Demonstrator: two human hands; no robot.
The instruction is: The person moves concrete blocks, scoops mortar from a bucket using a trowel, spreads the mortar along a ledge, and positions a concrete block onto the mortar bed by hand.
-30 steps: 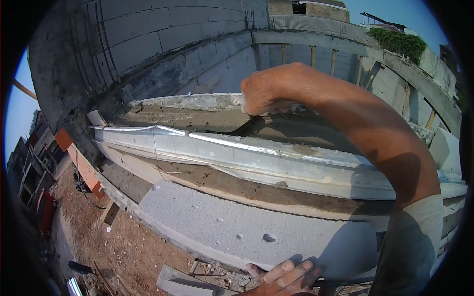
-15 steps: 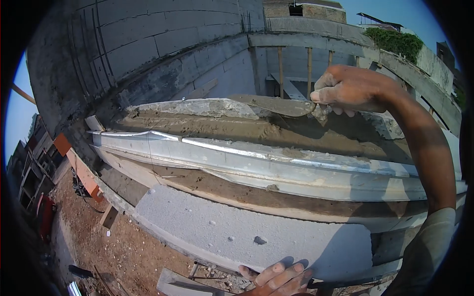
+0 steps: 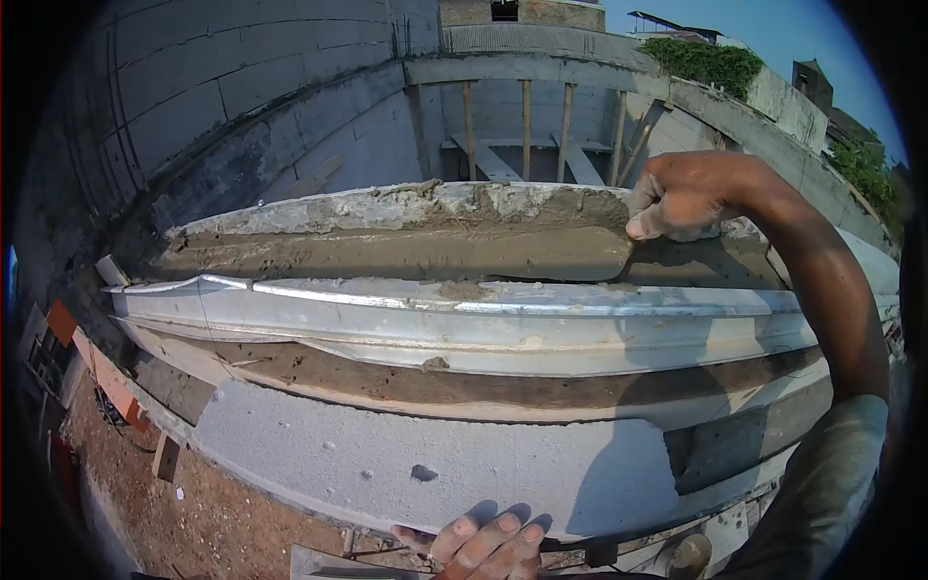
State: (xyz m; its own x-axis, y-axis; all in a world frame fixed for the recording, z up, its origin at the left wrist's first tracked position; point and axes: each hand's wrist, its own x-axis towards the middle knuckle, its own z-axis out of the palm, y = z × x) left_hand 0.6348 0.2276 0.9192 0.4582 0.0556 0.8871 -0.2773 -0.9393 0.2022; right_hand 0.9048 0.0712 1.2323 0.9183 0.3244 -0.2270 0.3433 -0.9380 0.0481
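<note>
My right hand [image 3: 681, 198] is closed around the handle of a trowel, which the fingers mostly hide. The mortar-smeared trowel blade [image 3: 575, 253] points left and lies low along the wet mortar [image 3: 261, 253] in a long channel. A pale moulded strip [image 3: 464, 329] with a shiny upper edge borders the channel on the near side. Behind it runs a rough, mortar-streaked ledge [image 3: 338, 212]. At the bottom, my left hand [image 3: 488, 551] rests its spread fingers against the near edge of a light grey block [image 3: 406, 449]; nothing shows in it.
A timber board [image 3: 541, 411] runs between the strip and the block. Grey block walls [image 3: 271, 58] rise at the left and back, with upright wooden props [image 3: 527, 121] beyond the ledge. Brown ground [image 3: 184, 522] lies far below at the left.
My right hand has lowered the trowel from the far ledge into the mortar channel, its blade now flatter against the mortar. The view has shifted right; my left hand stays at the block.
</note>
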